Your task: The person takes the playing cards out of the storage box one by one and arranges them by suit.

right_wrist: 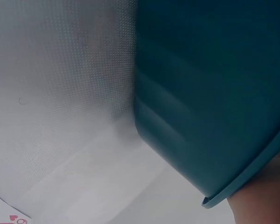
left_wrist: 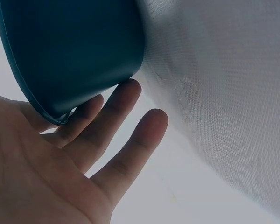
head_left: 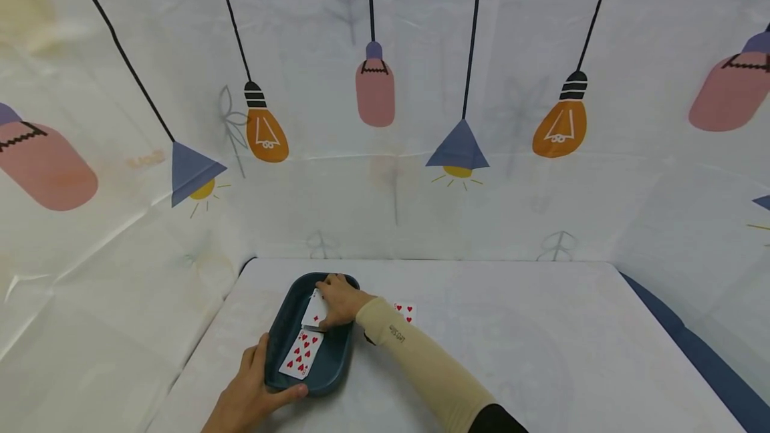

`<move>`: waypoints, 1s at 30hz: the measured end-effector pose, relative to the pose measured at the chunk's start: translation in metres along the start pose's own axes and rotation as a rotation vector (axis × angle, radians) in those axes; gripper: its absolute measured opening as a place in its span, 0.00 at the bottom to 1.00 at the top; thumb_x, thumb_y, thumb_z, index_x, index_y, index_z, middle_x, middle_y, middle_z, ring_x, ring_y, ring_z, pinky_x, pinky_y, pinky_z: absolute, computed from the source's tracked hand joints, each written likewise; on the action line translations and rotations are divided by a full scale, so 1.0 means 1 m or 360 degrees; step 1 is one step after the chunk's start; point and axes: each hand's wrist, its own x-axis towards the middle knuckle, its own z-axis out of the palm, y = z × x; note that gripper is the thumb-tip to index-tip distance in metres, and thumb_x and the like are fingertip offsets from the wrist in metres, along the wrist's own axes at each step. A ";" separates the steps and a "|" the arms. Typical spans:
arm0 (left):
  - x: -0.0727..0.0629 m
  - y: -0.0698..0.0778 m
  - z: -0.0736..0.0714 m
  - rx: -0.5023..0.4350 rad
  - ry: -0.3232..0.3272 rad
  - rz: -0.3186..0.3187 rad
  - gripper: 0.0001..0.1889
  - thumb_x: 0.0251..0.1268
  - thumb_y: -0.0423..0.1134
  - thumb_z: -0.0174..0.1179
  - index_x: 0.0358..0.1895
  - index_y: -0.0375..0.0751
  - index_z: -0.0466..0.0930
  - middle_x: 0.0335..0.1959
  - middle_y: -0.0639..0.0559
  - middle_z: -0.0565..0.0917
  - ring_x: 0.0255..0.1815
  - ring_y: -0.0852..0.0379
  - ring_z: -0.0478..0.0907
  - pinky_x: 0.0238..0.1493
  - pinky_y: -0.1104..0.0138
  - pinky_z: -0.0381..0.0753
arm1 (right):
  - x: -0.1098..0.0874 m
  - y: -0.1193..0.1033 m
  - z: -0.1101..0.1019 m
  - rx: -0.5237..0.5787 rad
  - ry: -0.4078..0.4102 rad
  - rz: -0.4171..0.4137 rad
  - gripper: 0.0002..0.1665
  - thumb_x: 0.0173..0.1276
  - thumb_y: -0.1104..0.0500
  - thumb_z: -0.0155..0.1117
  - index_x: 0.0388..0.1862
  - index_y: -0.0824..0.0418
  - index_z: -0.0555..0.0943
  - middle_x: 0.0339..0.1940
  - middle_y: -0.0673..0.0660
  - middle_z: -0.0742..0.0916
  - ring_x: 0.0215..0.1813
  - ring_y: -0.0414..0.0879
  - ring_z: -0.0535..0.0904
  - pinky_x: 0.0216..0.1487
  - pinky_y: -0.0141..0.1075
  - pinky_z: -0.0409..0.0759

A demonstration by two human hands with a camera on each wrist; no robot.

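Observation:
A dark teal tray (head_left: 327,369) with a raised rim stands on the table. At its near left corner my left hand (head_left: 245,389) grips it, thumb along the near end and fingers against the outer left side. The left wrist view shows those fingers (left_wrist: 123,105) spread below the tray wall. Inside lies a hearts playing card (head_left: 301,354), face up. Above it, my right hand (head_left: 341,301) reaches in over the far right rim and holds another playing card (head_left: 313,313) showing a red diamond, fingers at its far end and thumb at its near end.
Another hearts playing card (head_left: 406,311) lies on the white tabletop (head_left: 511,339), right of the tray and partly behind the right forearm. Its corner (right_wrist: 9,212) shows in the right wrist view. A white sheet (head_left: 403,206) with printed lamps hangs behind the table.

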 end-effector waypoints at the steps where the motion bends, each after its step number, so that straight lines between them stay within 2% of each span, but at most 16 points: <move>1: 0.000 0.000 0.000 0.0002 0.0003 -0.0001 0.73 0.43 0.76 0.70 0.79 0.29 0.41 0.69 0.26 0.60 0.49 0.40 0.76 0.52 0.38 0.78 | 0.000 0.000 0.000 -0.0001 0.0002 -0.0007 0.54 0.54 0.40 0.80 0.75 0.57 0.68 0.67 0.56 0.75 0.65 0.47 0.68 0.63 0.34 0.72; 12: 0.001 -0.003 0.001 0.0009 0.0005 0.0004 0.73 0.42 0.76 0.70 0.78 0.28 0.41 0.69 0.26 0.60 0.51 0.39 0.76 0.51 0.39 0.77 | -0.006 -0.002 -0.003 -0.0009 0.0026 -0.0021 0.56 0.55 0.40 0.79 0.77 0.57 0.65 0.69 0.56 0.73 0.68 0.48 0.67 0.64 0.34 0.72; 20: 0.001 -0.004 0.002 0.0024 0.0008 0.0013 0.73 0.42 0.76 0.69 0.78 0.27 0.41 0.68 0.25 0.59 0.51 0.37 0.76 0.52 0.38 0.77 | -0.013 -0.006 -0.011 0.0029 0.0037 -0.0032 0.56 0.56 0.41 0.79 0.78 0.55 0.64 0.69 0.55 0.72 0.66 0.46 0.66 0.60 0.34 0.74; 30: 0.003 -0.002 0.002 0.0023 -0.0017 0.0010 0.73 0.43 0.76 0.70 0.78 0.28 0.40 0.68 0.24 0.59 0.52 0.37 0.76 0.52 0.38 0.77 | -0.024 -0.006 -0.019 0.0087 0.0128 -0.0146 0.55 0.57 0.44 0.78 0.79 0.58 0.63 0.67 0.56 0.71 0.63 0.46 0.65 0.57 0.29 0.72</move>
